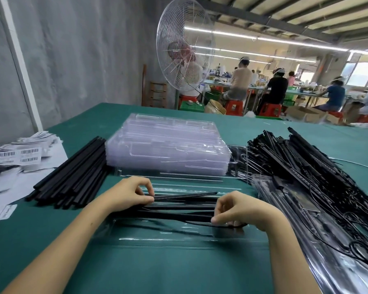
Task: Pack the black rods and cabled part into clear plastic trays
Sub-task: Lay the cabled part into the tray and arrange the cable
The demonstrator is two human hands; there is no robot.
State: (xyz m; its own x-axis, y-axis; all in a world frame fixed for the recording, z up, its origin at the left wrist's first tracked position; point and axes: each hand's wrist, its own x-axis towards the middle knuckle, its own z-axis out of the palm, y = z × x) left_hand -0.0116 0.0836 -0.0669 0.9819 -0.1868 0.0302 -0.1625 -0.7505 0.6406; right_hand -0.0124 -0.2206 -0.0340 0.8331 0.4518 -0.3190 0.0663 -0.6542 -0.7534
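A clear plastic tray (157, 236) lies open on the green table right in front of me. Several black rods (185, 201) lie lengthwise in it, one tilted across the upper slot. My left hand (132, 192) pinches the left end of that upper rod. My right hand (240, 211) is closed on the cabled part (200, 224), a black bar with a thin cable, at the tray's right end. A loose pile of black rods (72, 177) sits to the left. A heap of cabled parts (306, 166) sits to the right.
A stack of empty clear trays (168, 145) stands behind the open tray. Barcode labels and paper sheets (19, 155) lie at the far left. Filled trays (306, 219) lie at the right. A large fan (185, 45) and seated workers are beyond the table.
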